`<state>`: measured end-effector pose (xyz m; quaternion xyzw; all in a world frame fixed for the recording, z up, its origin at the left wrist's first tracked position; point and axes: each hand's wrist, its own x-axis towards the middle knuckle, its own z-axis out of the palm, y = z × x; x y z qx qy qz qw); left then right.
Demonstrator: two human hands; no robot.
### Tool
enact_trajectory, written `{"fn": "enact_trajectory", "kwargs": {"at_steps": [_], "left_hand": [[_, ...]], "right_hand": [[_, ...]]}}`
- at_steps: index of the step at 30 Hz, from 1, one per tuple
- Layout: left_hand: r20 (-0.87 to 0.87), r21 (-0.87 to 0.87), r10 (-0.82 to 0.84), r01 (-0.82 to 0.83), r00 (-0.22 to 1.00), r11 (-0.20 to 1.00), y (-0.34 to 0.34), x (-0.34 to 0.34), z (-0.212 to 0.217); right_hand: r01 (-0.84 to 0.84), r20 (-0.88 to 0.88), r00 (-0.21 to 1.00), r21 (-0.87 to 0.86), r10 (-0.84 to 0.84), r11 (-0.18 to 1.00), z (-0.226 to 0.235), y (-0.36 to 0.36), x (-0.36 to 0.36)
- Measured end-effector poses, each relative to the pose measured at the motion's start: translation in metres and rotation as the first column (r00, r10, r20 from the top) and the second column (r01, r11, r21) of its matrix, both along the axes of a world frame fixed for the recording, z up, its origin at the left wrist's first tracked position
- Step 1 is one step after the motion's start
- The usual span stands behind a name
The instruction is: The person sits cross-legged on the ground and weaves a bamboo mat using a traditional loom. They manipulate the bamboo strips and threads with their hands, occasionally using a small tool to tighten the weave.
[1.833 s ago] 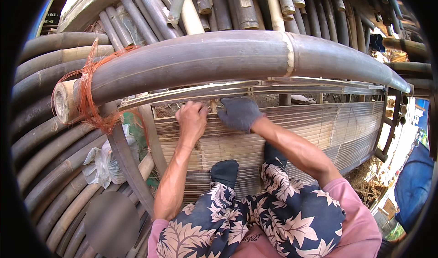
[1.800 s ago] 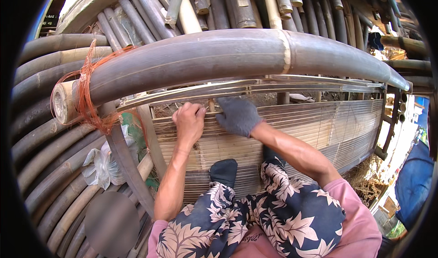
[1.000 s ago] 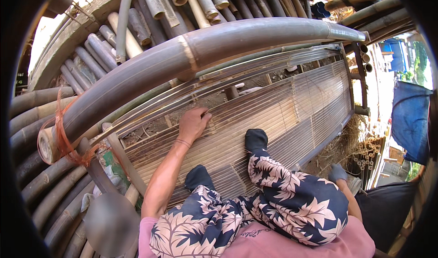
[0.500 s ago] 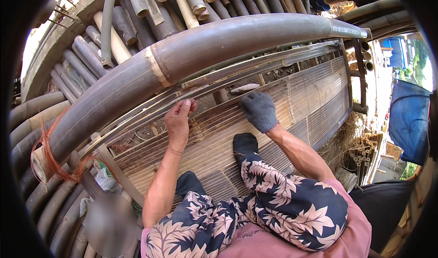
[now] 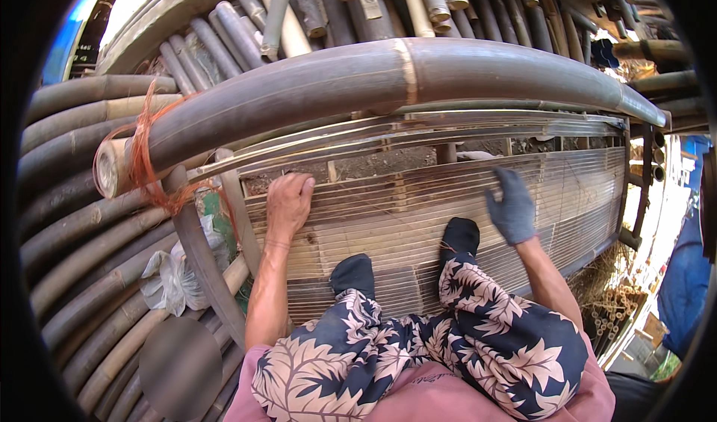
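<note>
My bare left hand [image 5: 289, 207] lies at the left end of a slatted bamboo panel [image 5: 358, 235]. Its fingers bend over the far edge strip and the fingertips are hidden, with the thumb beside them. My right hand [image 5: 512, 209], in a grey knit glove, is over the panel's right half, thumb spread from the fingers and nothing seen in it. Beyond the panel's far edge, several long thin bamboo strips [image 5: 328, 143] run side by side across a gap. My dark-socked feet [image 5: 458, 237] rest on the slats.
A thick bamboo pole [image 5: 314, 78] spans the far side, tied with orange twine [image 5: 142, 149] at its left end. Stacked bamboo poles [image 5: 89, 235] fill the left, and cut lengths [image 5: 358, 19] lie behind. A crumpled plastic bag [image 5: 175, 280] hangs at left; a pale object [image 5: 476, 155] lies in the gap.
The view has swung left. My left hand has left the thin strips for the panel's left end. My gloved right hand has come off the far edge, its thumb now spread.
</note>
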<state>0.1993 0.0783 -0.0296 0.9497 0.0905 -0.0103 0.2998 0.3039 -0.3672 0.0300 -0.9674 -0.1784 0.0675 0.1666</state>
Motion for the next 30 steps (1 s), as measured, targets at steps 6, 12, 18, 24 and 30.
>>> {"fn": "enact_trajectory", "kwargs": {"at_steps": [6,12,18,24,30], "left_hand": [[-0.040,-0.002,-0.043,0.043,0.998,0.999,-0.011,-0.007,-0.021],[0.010,0.080,-0.036,0.035,0.999,0.996,-0.014,-0.009,-0.020],[0.144,0.135,0.049,-0.068,0.988,0.989,-0.021,-0.007,-0.024],[0.205,0.125,0.084,-0.112,0.975,0.986,-0.024,-0.006,-0.029],[0.168,0.126,0.077,-0.099,0.983,0.987,-0.022,-0.009,-0.027]], "right_hand": [[-0.445,-0.269,0.874,-0.106,0.405,0.889,-0.018,0.210,-0.024],[-0.171,-0.592,0.792,0.017,0.148,0.985,-0.009,0.251,-0.016],[-0.131,-0.778,0.571,0.229,0.262,0.965,0.042,0.257,0.015],[-0.049,-0.521,0.646,0.702,0.558,0.711,0.053,0.265,0.042],[-0.577,-0.714,0.661,-0.289,0.230,0.764,0.037,0.261,0.015]]}}
